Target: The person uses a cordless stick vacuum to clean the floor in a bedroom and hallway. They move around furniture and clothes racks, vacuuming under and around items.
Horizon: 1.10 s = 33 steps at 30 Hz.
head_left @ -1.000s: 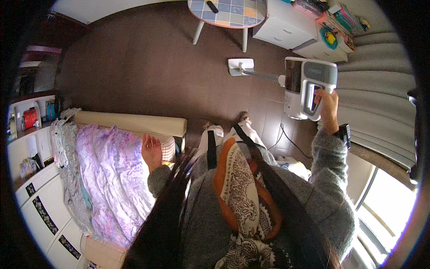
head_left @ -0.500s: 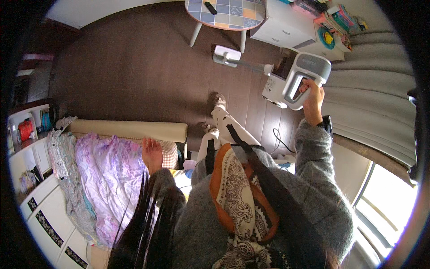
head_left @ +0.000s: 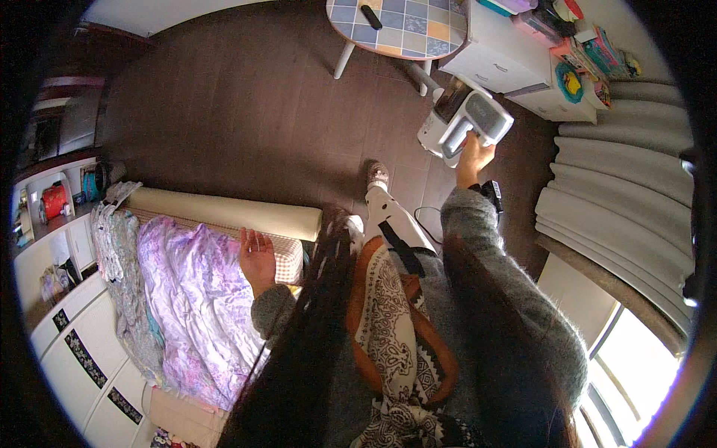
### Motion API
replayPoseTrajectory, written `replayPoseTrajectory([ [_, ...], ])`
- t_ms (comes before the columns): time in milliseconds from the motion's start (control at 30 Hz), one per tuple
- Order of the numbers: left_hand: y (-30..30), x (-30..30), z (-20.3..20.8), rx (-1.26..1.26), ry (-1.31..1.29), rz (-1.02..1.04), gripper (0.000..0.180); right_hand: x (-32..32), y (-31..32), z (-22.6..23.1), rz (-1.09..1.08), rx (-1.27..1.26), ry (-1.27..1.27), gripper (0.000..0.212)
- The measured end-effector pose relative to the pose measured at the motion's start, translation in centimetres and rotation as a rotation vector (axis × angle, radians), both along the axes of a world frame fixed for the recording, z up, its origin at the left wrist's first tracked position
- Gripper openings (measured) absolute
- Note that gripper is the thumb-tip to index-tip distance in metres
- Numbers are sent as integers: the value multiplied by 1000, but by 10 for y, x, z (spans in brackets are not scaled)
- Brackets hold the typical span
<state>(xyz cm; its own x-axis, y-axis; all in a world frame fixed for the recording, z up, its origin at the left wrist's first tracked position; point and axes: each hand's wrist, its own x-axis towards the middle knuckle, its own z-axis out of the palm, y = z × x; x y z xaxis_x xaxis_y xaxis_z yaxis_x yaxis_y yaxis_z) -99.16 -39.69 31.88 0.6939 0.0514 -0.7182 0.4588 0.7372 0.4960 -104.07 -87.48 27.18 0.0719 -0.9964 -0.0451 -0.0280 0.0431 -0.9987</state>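
Note:
My right hand (head_left: 475,158) is wrapped around the handle of a white and grey stick vacuum cleaner (head_left: 491,113), ahead of me and to the right. The vacuum is tilted, with its dark see-through bin (head_left: 451,101) toward the table. Its tube runs in under the round table (head_left: 412,54), and the tabletop hides the floor head. On the other side, my left hand (head_left: 258,257) is held out palm up over the bed, fingers apart, holding nothing. Beneath it is a purple and white blanket (head_left: 198,299).
A remote control (head_left: 371,16) lies on the tiled tabletop. White drawers (head_left: 497,56) stand beside the table, with books and boxes on top. A grey curtain (head_left: 612,160) hangs at the right. A black cord (head_left: 422,215) lies on the floor near my legs.
My right hand and the vacuum's body have shifted left. The floor head, seen before in front of the table legs, is now under the table. My left hand stays open.

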Motion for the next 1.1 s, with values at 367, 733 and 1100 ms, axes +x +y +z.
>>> replayPoseTrajectory([
  [367,16,37,-15,-47,-75,-202,38,-156,117,24,93,101,362,8],
  [733,32,22,-5,36,-7,-53,38,-56,111,-122,356,219,153,21],
  [1100,47,6,-4,91,2,-121,35,-27,92,-120,538,397,151,22],
])
